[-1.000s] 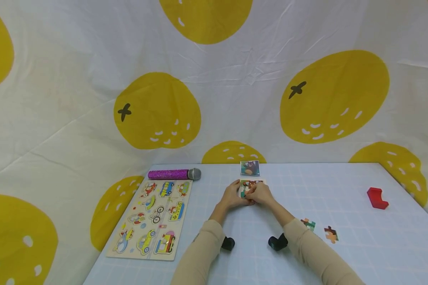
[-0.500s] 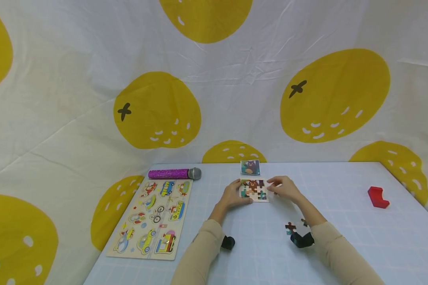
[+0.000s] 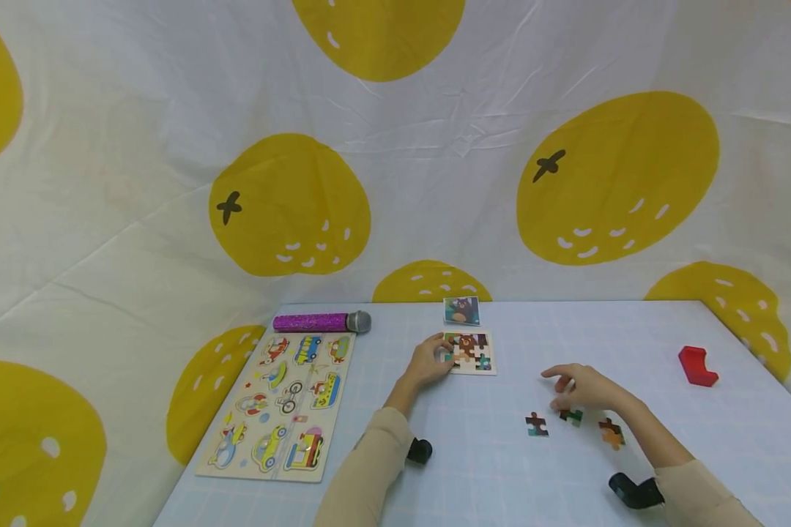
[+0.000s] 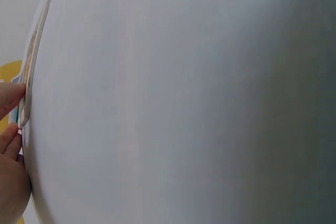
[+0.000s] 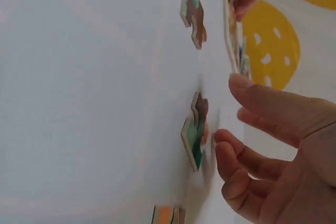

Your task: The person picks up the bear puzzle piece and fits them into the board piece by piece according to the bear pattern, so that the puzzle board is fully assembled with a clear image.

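A small jigsaw puzzle in a pale tray [image 3: 493, 366] lies near the middle of the table, partly filled with a brown bear picture. My left hand [image 3: 428, 362] holds its left side, thumb and fingers at the edge, covering that side in the head view. My right hand [image 3: 587, 386] hovers with loosely bent fingers over a green and brown puzzle piece [image 5: 195, 132], holding nothing. Another loose piece, brown and teal [image 3: 536, 424], lies left of it, and an orange and brown piece [image 3: 611, 435] lies to the right.
A bear picture card [image 3: 461, 311] lies behind the tray. At left are a wooden vehicle puzzle board [image 3: 290, 410] and a purple glitter microphone [image 3: 319, 322]. A red notched block [image 3: 697, 367] sits at far right, and a fruit-print cloth [image 3: 435, 183] hangs behind.
My right hand has left the puzzle tray and swung right and toward me, over the loose pieces. The left hand stays at the tray's left side.
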Tool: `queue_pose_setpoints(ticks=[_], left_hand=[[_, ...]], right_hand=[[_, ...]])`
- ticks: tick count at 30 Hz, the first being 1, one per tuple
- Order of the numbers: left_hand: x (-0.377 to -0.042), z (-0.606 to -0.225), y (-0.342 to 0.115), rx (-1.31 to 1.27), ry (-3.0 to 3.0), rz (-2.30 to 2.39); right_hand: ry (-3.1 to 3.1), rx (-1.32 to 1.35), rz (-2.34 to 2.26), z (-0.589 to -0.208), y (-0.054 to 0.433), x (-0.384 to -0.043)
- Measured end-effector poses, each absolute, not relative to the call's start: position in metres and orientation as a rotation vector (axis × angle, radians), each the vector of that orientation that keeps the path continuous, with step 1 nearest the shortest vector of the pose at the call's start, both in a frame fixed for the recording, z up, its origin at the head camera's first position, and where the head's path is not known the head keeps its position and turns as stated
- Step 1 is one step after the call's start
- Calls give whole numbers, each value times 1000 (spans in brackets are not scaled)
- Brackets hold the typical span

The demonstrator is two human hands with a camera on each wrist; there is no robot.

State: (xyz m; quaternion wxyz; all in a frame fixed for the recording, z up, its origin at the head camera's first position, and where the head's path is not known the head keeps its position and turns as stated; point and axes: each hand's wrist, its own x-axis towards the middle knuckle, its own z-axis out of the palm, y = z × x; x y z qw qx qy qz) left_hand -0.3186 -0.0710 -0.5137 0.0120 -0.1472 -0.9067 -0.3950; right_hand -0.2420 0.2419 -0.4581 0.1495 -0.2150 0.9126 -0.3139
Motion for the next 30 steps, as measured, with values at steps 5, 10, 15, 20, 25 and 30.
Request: queue_pose_setpoints(ticks=[5,10,15,20,25,30], left_hand=[[-317,-513,-74,-492,-2782,-1278],[-317,-514,-74,-512,-2771,-1297],[-317,-514,-73,-503,-2802,-1264],[-315,-511,-73,-515,-2840,-1206],[-311,-509,-72,-514,-2907,-1164],[-308,-505,-75,-526,-2955,-1146]], right_hand=[[2621,-535,-813,-457,246,-230],[2643,-545,-794,-459,242,-224],[2665,-525,-833,-462,241,-225],[2647,-580,-894,-462,244,-230],[2638,-627,-1158,-461,242,-239],[2530,-490,-1625,-447,233,-247]])
